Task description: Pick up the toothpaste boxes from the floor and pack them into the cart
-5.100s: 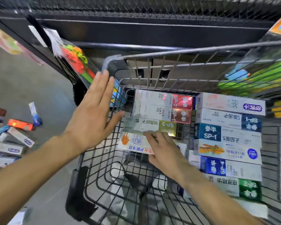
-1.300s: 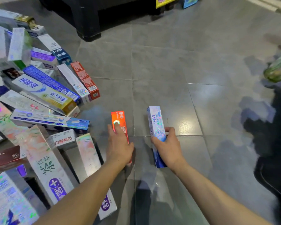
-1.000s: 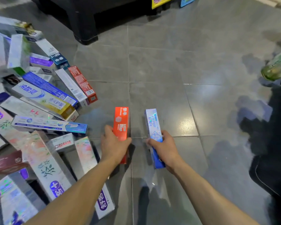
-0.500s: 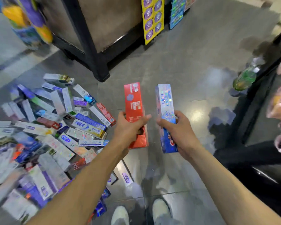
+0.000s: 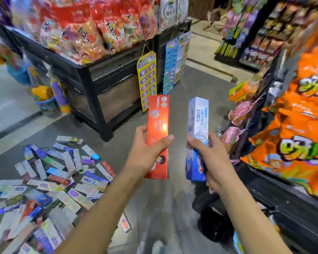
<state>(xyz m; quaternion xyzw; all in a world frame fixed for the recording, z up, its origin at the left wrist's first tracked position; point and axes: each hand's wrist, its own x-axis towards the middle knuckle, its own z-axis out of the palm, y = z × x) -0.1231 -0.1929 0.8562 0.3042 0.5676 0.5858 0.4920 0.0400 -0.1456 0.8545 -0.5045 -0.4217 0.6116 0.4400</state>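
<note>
I count two toothpaste boxes held up: one red box and one pale blue box. On the floor I see one heap of boxes, too many and too blurred to number.

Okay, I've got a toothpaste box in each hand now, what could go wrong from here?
1. The left hand holds the red box near its lower half, and the right hand grips the blue-white box likewise; the tall upper ends could tip or slip.
2. The pile of boxes lies on the floor by your left side; a step there could crush some.
3. The cart is out of view, so turning may brush the orange bags.
</note>
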